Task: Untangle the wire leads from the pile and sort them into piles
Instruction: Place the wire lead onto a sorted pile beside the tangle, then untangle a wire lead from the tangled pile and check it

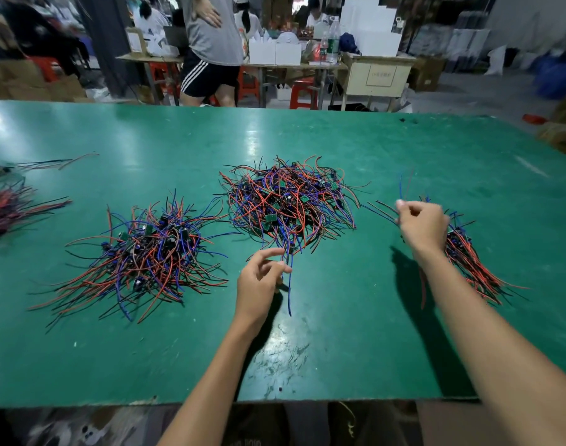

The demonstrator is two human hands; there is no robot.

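A tangled pile (291, 201) of red, blue and black wire leads with small green boards lies at the middle of the green table (82, 365). My left hand (259, 281) is at its near edge, fingers pinching blue leads (289, 294) that hang down from the pile. My right hand (423, 225) is raised to the right, pinching thin leads (401, 185) that stick upward. Under it lies a sorted bundle (468, 259) with leads pointing the same way. A second loose pile (149, 252) lies at the left.
More wire bundles (4, 207) lie at the table's far left edge. A standing person (211, 46) is behind the table's far edge, with other tables, red stools and boxes beyond. The table's near edge runs just below my forearms.
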